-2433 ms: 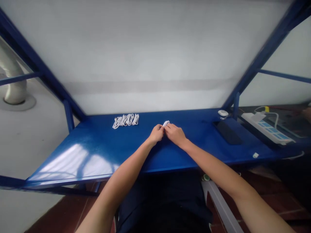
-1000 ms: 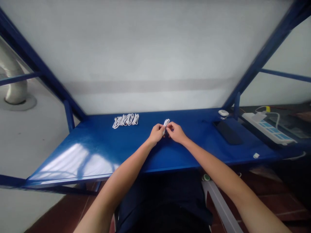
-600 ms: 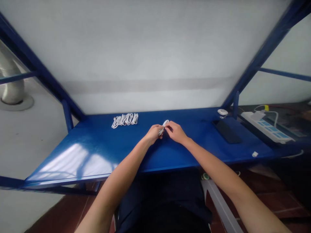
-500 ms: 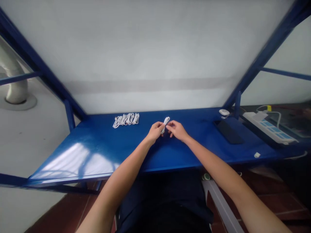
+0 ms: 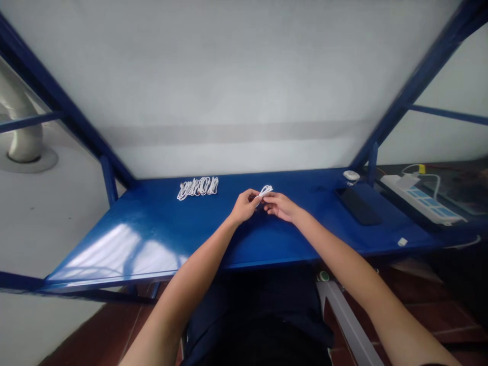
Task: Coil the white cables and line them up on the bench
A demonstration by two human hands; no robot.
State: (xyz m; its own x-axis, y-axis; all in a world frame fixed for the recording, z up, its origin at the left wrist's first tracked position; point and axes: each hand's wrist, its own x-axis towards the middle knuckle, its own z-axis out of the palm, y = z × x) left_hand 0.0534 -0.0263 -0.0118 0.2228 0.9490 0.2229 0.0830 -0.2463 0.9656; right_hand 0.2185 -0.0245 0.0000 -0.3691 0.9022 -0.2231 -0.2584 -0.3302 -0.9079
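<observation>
cable [image 5: 266, 191] between hands [image 5: 244, 205], coils [image 5: 197, 187] left, phone [image 5: 358, 206], power strip [image 5: 423, 201] right

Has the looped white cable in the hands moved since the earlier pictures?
Yes: the looped white cable now leans further right, away from the row of coiled white cables.

A glossy blue table [image 5: 152, 218] shines bright toward its front left. Near its back edge, left of the middle, coiled white cables [image 5: 198, 188] lie side by side in a close row. Toward the right end, a black smartphone [image 5: 358, 206] lies flat at a slant, with a white oval case [image 5: 351, 175] just behind it and a small white block [image 5: 402, 242] near the front right corner. On a darker surface [image 5: 467, 180] at the far right lies a white power strip [image 5: 423, 201]
</observation>
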